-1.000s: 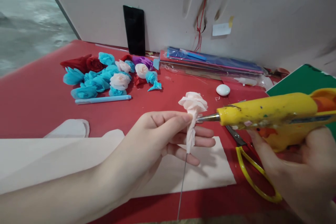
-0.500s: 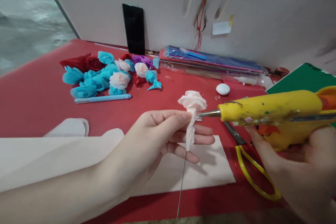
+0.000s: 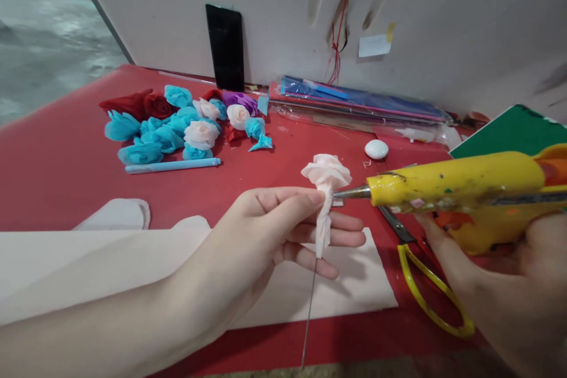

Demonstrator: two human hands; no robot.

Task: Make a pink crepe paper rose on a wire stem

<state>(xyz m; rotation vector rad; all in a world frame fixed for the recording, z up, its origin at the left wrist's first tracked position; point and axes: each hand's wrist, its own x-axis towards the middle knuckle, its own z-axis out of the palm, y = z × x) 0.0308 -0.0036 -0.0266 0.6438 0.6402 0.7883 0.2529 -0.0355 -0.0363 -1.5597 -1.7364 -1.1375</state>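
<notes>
My left hand (image 3: 283, 224) pinches a pale pink paper flower (image 3: 326, 171) just under its bloom, thumb against the wrapped base. A thin wire stem (image 3: 310, 313) runs down from the twisted paper. My right hand (image 3: 500, 283) is wrapped around the handle of a yellow glue gun (image 3: 456, 180), seen at the right edge. Its metal nozzle points left and meets, or nearly meets, the flower's base beside my left thumb. Below the gun lie scissors (image 3: 434, 292) with a yellow handle, partly hidden by my right hand. Pale paper (image 3: 354, 283) lies under my left hand.
Blue, red, pink and purple paper flowers (image 3: 166, 130) are heaped at the back left, with a light blue pen (image 3: 172, 166) before them. A dark phone (image 3: 225, 47) leans on the wall. Plastic-wrapped sheets (image 3: 363, 100), a white egg-shaped object (image 3: 376, 149) and a green board (image 3: 514, 130) stand farther right.
The flower and my left hand have shifted very slightly right and down. The glue gun's nozzle stays at the flower's base, and both grips are the same.
</notes>
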